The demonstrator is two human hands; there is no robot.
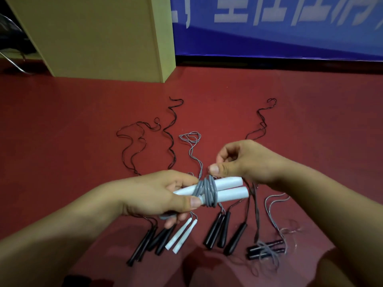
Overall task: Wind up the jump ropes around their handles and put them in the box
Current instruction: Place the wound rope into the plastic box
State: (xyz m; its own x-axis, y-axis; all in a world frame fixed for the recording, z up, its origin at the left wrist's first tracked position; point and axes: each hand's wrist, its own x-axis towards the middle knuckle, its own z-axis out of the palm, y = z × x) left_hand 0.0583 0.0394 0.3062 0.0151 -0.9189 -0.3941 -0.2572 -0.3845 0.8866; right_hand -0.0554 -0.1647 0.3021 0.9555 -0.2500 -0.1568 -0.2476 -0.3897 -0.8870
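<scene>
My left hand (pixel 165 195) grips a pair of white jump-rope handles (pixel 228 187) held side by side, with grey rope (pixel 207 192) coiled several times round their middle. My right hand (pixel 244 160) is just above the handles and pinches the grey rope between thumb and fingers. On the red floor below lie another white-handled rope (pixel 182 235) with its grey cord (pixel 191 141) stretched away, several black-handled ropes (pixel 219 228) with black cords (pixel 170 131), and one black-handled pair (pixel 265 250) loosely wrapped in grey rope at the right.
A tall yellow-green box (pixel 99 34) stands on the floor at the back left. A blue banner (pixel 279 27) with white characters runs along the back wall. A metal chair leg (pixel 12 61) shows at the far left. My knees are at the bottom edge.
</scene>
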